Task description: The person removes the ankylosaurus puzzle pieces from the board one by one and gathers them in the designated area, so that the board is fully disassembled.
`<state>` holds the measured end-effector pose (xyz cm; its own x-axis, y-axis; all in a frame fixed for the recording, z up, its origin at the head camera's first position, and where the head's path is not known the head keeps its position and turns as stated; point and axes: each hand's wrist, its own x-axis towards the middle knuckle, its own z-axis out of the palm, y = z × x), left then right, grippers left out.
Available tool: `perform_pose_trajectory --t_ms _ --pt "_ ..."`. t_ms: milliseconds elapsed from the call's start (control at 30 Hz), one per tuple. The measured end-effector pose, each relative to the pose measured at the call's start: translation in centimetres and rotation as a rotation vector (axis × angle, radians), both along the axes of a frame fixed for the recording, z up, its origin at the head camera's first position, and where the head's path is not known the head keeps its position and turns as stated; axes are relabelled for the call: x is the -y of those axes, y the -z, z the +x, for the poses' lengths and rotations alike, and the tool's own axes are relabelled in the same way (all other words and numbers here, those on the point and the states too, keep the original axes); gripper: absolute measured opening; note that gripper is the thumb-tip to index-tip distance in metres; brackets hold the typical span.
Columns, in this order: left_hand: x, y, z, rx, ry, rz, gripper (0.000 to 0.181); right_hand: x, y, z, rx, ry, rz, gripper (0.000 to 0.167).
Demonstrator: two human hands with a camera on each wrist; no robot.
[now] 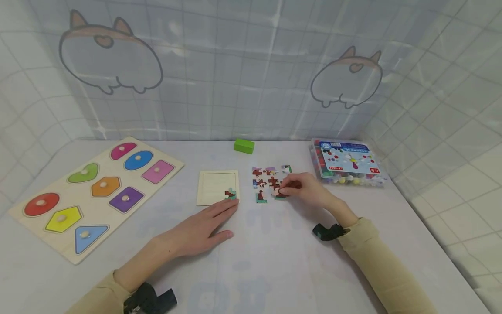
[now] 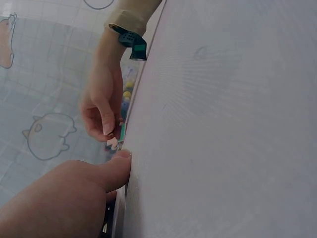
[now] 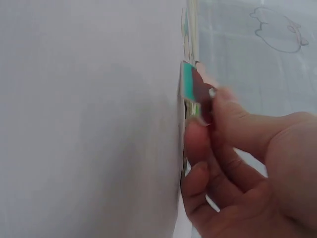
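Observation:
Between thumb and fingers my right hand (image 1: 305, 190) pinches a brown and teal jigsaw piece (image 3: 194, 88), lifted at one edge in the right wrist view. Several other jigsaw pieces (image 1: 261, 197) lie face up in loose rows beside that hand. To their left is a square wooden puzzle tray (image 1: 211, 187), with brown and teal pieces (image 1: 230, 194) in its lower right corner. My left hand (image 1: 200, 229) lies flat with straight fingers, its fingertips at the tray's lower right edge. The left wrist view shows its thumb (image 2: 116, 171) against the table.
On the left lies a wooden shape board (image 1: 147, 185) with colourful knobbed shapes. A green block (image 1: 244, 146) sits at the back. A clear plastic box (image 1: 349, 162) of coloured parts stands at the back right, near the tiled-pattern curtain (image 1: 235, 87).

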<state>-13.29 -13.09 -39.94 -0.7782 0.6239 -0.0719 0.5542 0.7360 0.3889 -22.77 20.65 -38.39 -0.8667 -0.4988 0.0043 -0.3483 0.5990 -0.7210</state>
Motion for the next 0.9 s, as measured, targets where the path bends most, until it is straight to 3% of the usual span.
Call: perform_pose_trajectory --t_ms 233,900 --pt "0.06 0.17 0.00 -0.009 0.010 0.015 0.073 0.42 0.03 0.25 -0.053 -0.002 0.012 0.008" --pt "0.21 0.36 -0.10 -0.016 0.017 0.026 0.074 0.22 0.93 0.06 -0.067 -0.025 0.044 0.011"
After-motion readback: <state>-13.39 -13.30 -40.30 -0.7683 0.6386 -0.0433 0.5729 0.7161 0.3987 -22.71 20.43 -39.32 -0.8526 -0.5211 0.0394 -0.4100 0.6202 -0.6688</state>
